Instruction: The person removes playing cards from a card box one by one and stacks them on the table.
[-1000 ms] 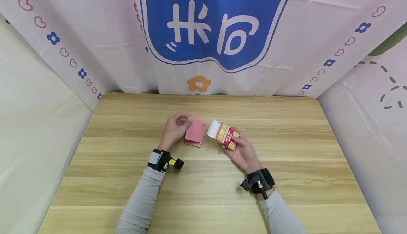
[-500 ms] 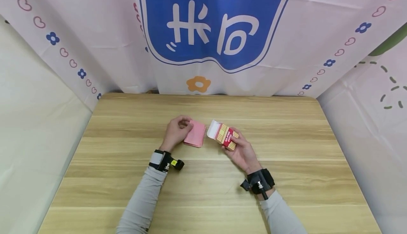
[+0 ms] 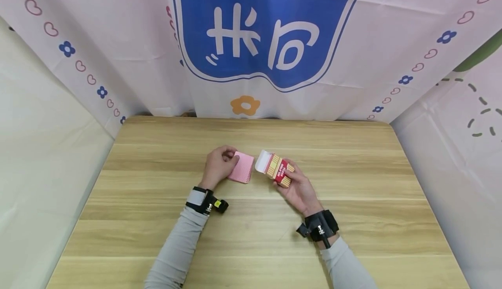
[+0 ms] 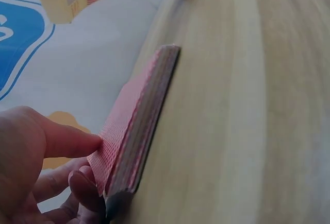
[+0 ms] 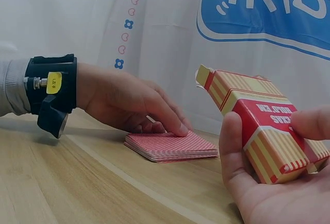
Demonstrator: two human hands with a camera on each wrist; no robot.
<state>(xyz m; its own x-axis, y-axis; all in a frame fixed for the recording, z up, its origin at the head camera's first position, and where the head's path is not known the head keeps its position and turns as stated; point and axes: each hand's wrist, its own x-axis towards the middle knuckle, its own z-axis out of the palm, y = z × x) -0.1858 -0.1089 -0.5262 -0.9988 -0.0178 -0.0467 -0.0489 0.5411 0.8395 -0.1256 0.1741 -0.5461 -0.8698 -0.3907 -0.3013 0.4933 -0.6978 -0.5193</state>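
A deck of playing cards [image 3: 241, 168], pink patterned backs up, lies on the wooden table in a squared stack. My left hand [image 3: 219, 165] pinches its left edge: the thumb presses on the top card and the fingers curl at the side, as the left wrist view shows. In the right wrist view the deck [image 5: 170, 145] looks thick, its layered edges facing the camera. My right hand [image 3: 301, 192] grips a red and yellow striped card box [image 3: 280, 170], raised and tilted. The box's white-lined end flap [image 3: 263, 161] stands folded out toward the deck.
The wooden table [image 3: 251, 245] reaches back to a white curtain [image 3: 157, 88] with a blue emblem. More light cloth hangs along both sides. A strapped wrist camera [image 3: 204, 201] juts from the left wrist, and another [image 3: 319, 228] from the right.
The pink card or cards held raised over the deck have come down flush on it. My left hand has shifted slightly toward me; the right hand and box stay nearly still.
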